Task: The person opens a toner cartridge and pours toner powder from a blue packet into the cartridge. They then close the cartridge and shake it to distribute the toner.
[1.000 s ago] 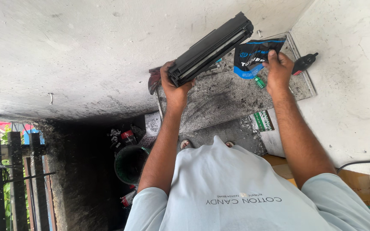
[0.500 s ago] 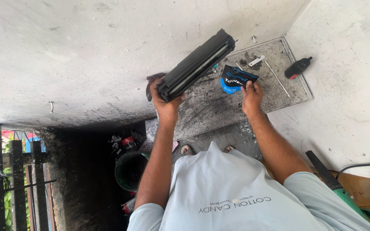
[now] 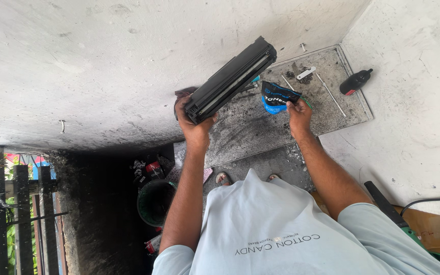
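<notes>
The person's left hand [image 3: 195, 122] was closed around one end of a long black printer cartridge [image 3: 231, 79], holding it up at a slant above a sooty grey metal tray [image 3: 260, 127]. The cartridge's far end pointed up and away toward the pale wall, and a thin bright strip ran along its length. A dark cloth [image 3: 183, 94] showed just behind the gripped end, touching the hand.

The right hand [image 3: 298, 113] pinched the corner of a small black and blue pouch [image 3: 276, 97] between thumb and fingers, holding it just beside the cartridge's lower side and over the tray. Whether the pouch touched the tray could not be told.

On the tray, beyond the pouch, lay a thin metal rod [image 3: 330, 94] and a small flat metal piece [image 3: 306, 73], well apart from both hands. A small black bottle [image 3: 354, 81] with a red band lay at the tray's far edge, partly on the pale floor.

Below the arms, a dark round bucket [image 3: 155, 202] stood near the person's feet, and a black cable [image 3: 431, 200] ran across the floor at the right.
</notes>
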